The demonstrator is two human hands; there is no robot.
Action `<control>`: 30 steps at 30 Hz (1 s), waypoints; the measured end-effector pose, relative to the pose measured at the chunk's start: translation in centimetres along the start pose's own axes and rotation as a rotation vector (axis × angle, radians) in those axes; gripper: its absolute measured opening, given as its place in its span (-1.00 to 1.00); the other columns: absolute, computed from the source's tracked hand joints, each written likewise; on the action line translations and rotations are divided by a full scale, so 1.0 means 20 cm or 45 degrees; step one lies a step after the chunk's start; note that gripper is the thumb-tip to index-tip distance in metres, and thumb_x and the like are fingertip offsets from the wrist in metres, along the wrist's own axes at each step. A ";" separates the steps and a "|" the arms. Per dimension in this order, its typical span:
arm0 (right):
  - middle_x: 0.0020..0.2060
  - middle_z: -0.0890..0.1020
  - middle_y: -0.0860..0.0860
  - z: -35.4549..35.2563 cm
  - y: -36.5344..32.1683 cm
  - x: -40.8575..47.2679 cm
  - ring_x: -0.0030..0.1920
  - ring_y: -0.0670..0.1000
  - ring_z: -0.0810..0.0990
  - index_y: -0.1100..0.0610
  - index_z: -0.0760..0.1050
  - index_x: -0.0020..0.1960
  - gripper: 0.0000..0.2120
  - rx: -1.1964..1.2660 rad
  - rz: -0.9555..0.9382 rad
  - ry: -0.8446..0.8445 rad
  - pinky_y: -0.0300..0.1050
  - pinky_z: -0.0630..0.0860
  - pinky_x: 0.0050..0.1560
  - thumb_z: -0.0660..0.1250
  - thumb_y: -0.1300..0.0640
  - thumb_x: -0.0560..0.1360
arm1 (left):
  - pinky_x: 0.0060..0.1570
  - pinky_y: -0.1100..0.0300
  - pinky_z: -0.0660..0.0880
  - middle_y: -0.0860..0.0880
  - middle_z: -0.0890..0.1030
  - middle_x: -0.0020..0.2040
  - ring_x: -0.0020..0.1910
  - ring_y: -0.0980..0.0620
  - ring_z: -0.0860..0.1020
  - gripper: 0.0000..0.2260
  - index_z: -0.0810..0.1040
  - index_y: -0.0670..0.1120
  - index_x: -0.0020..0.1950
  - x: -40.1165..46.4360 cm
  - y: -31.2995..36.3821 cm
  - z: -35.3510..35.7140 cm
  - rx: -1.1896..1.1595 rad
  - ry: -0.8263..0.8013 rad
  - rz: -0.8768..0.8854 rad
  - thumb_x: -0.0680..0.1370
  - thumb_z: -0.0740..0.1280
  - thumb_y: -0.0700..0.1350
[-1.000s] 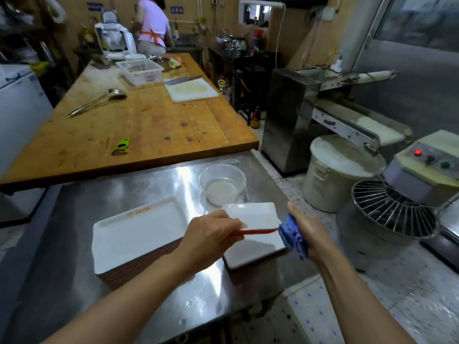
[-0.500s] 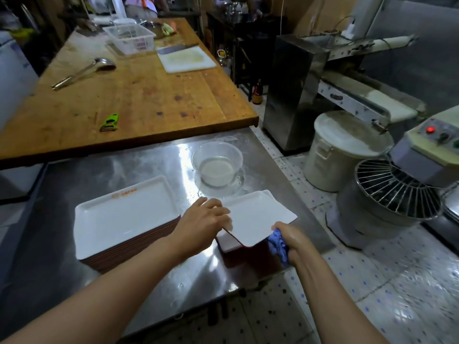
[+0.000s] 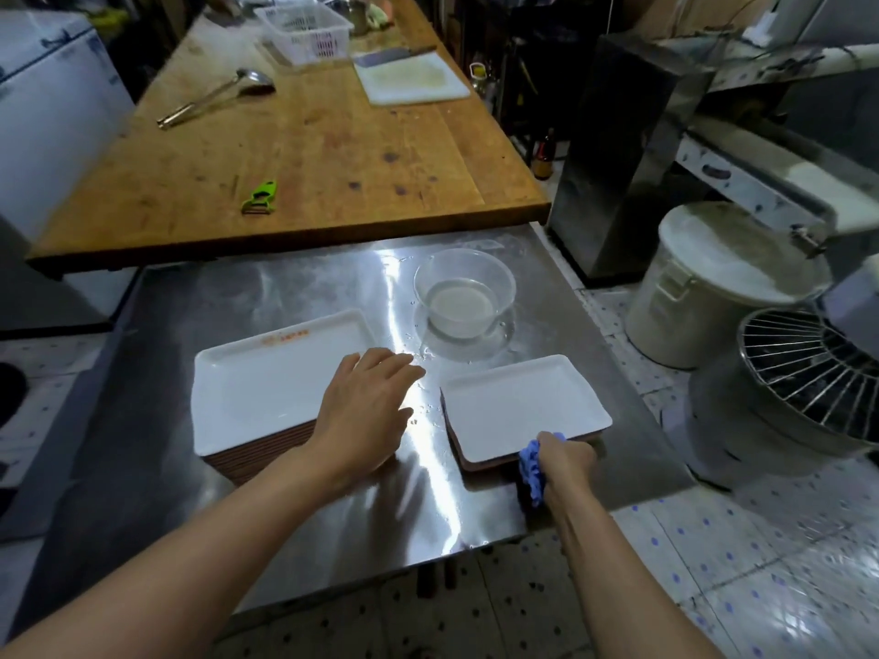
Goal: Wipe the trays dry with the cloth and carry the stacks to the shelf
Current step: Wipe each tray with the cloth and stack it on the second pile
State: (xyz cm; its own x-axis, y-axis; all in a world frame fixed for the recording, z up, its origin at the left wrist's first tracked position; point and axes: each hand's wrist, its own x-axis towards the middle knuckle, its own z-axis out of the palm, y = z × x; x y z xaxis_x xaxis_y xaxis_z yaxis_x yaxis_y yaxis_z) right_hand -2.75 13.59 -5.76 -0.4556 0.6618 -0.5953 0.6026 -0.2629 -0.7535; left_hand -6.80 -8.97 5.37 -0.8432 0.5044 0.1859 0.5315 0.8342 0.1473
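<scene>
1. My left hand (image 3: 366, 411) hovers, fingers spread, over the tall tray stack (image 3: 280, 382), frame centre-left.
2. My right hand (image 3: 566, 461) grips the blue cloth (image 3: 530, 470) at the small stack's (image 3: 518, 406) near edge.
3. The orange print on the top tray is unreadable.

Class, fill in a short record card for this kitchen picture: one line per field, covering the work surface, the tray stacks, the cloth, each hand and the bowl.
surface: steel table, wet with droplets
left stack: tall stack of trays, white top tray
right stack: short stack of trays, white top tray
cloth: blue cloth, bunched at the short stack's near edge
left hand: left hand open, fingers spread, over the tall stack's right end
right hand: right hand grips the cloth
bowl: clear bowl holding cloudy liquid, behind the short stack
</scene>
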 end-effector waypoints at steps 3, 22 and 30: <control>-0.64 0.52 -0.06 -0.01 -0.01 -0.02 -0.55 0.00 0.47 0.16 0.45 -0.39 -0.77 -0.053 -0.027 0.045 -0.24 0.39 -0.46 0.29 0.19 0.44 | 0.24 -0.01 0.31 -0.03 0.52 0.29 0.29 -0.10 0.42 -0.58 0.53 -0.08 0.26 -0.03 -0.03 -0.02 -0.031 -0.002 -0.030 0.41 0.41 -0.19; -0.19 0.59 0.19 0.23 -0.40 -0.50 -0.28 0.19 0.59 0.13 0.43 -0.02 -0.77 -0.194 -0.473 -0.378 -0.22 0.36 -0.51 0.19 -0.04 0.55 | 0.18 -0.03 0.35 -0.08 0.58 0.21 0.24 -0.13 0.46 -0.59 0.53 -0.13 0.26 -0.28 -0.36 -0.12 -0.193 0.197 -0.477 0.42 0.44 -0.17; 0.09 0.44 0.13 0.57 -0.42 -0.83 0.03 0.12 0.49 0.16 0.23 0.11 -0.73 -0.668 -1.101 -0.541 0.01 0.47 -0.01 0.15 0.32 0.44 | 0.21 0.01 0.34 -0.06 0.40 0.37 0.32 -0.10 0.34 -0.49 0.28 -0.11 0.42 -0.43 -0.61 -0.15 -0.229 0.027 -0.912 0.51 0.31 -0.05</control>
State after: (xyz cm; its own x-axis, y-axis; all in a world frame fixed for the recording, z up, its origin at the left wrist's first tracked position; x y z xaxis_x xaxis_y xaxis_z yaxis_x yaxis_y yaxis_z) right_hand -7.73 -3.11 7.35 -0.9866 0.1562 -0.0466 0.1288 0.5716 -0.8104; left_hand -5.75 -24.23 4.80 -0.9877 -0.1562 0.0030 -0.1422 0.9071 0.3963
